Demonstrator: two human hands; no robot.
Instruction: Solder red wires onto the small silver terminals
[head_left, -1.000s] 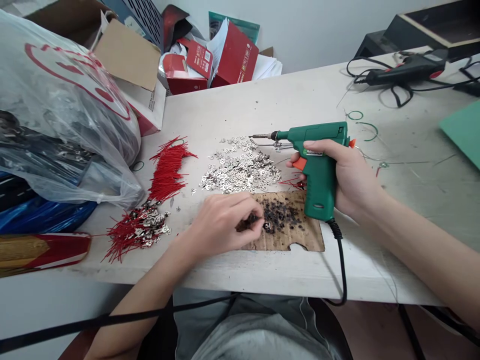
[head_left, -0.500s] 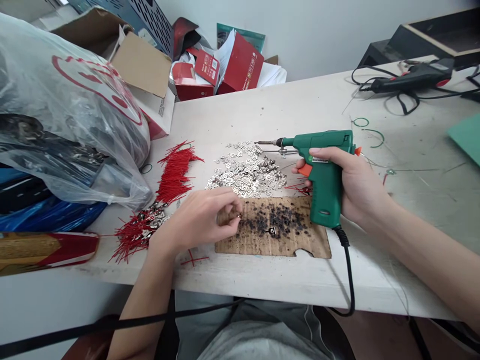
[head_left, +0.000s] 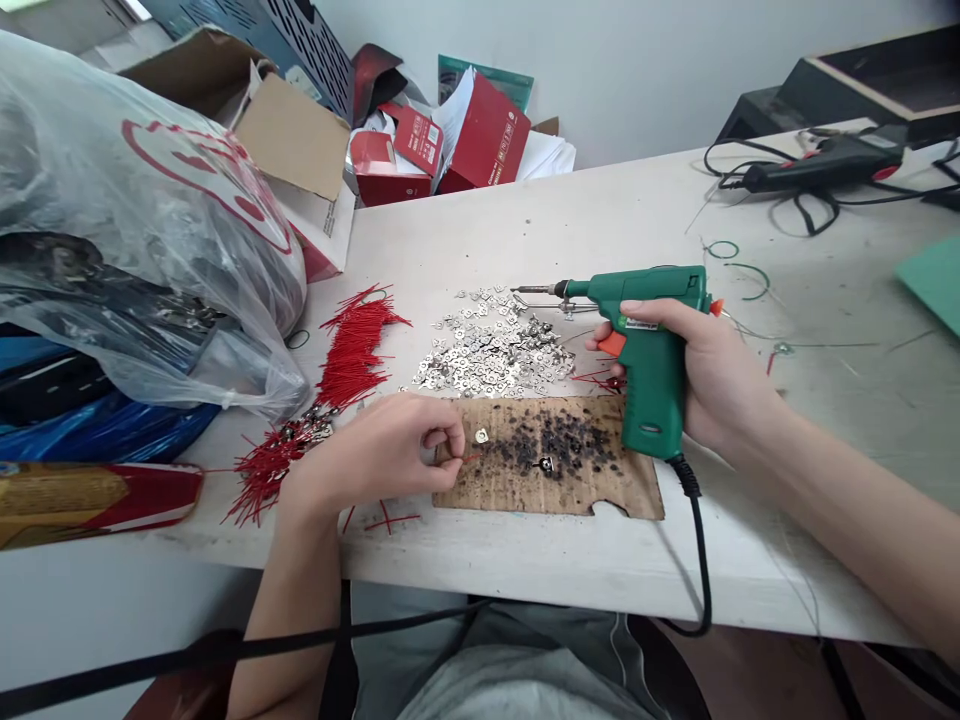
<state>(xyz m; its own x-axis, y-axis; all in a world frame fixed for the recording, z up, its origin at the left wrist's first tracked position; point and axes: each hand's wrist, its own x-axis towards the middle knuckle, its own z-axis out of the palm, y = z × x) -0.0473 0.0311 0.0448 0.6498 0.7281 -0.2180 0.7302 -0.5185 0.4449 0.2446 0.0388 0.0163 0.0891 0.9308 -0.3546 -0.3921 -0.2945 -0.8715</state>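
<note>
On the scorched cardboard pad (head_left: 600, 495) at the near edge of the table (head_left: 525, 230), the left hand (head_left: 382, 450) rests with thumb and forefinger pinched together on what looks like a short red wire (head_left: 471, 457), though its end is too small to be sure of. Just beyond those fingertips a small metal terminal (head_left: 481, 436) lies on the pad, apart from the hand, and another sits among the burn marks near the pad's middle. The right hand (head_left: 712, 375) is wrapped around the grip of a green soldering gun (head_left: 645, 340), forefinger on the orange trigger; its tip points left, above the far edge of a loose heap of silver terminals (head_left: 495, 350) that lies between the tip and the pad. The gun's black cord (head_left: 701, 560) drops over the table edge. Left of the heap, a bundle of red wires (head_left: 352, 350) trails toward the table edge. A bulging plastic bag (head_left: 142, 230) crowds the left side, with cardboard boxes (head_left: 300, 150) behind it. Far right lies a black glue gun (head_left: 825, 165) amid tangled cables.
</note>
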